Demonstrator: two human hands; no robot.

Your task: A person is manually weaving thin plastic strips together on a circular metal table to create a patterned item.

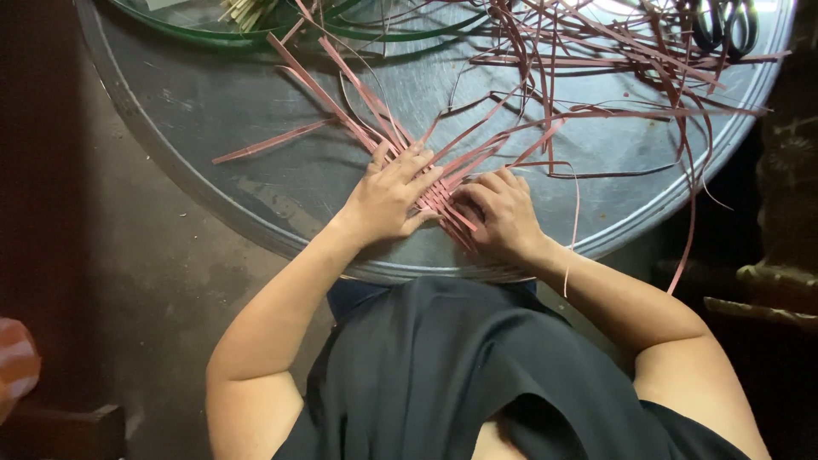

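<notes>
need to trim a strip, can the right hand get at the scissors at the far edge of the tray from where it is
Probably, with a long stretch: the right hand presses the woven strips, and loose strips lie between it and the scissors.

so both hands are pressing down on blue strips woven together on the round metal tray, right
Not quite: the strips are pinkish red, not blue. The head view shows the left hand and the right hand pressing flat on the woven patch of those strips, which lies near the front edge of the round metal tray.
</notes>
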